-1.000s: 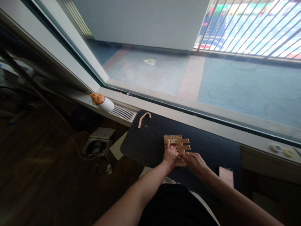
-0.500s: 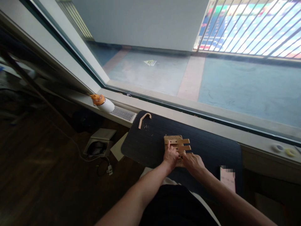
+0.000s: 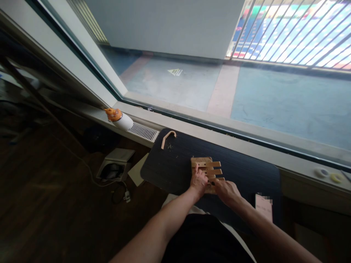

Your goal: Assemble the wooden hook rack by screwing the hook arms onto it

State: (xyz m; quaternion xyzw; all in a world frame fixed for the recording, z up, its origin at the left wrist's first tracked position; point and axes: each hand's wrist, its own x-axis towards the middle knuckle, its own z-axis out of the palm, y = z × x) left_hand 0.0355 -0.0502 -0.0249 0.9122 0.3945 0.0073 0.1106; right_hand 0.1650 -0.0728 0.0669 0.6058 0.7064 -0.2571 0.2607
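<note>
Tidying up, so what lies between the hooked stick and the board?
Small bits, too tiny to identify, lie nearer the stick than the board, as the head view shows.

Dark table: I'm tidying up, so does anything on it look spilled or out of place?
Yes: tiny bits, too small to identify, lie scattered like spillage beside the hooked wooden piece, far left on the table. The wooden strips lie roughly parallel.

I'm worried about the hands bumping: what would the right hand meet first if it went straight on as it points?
Most likely the left hand, just ahead of the right hand at the wooden block; the gap between them is hard to judge.
</note>
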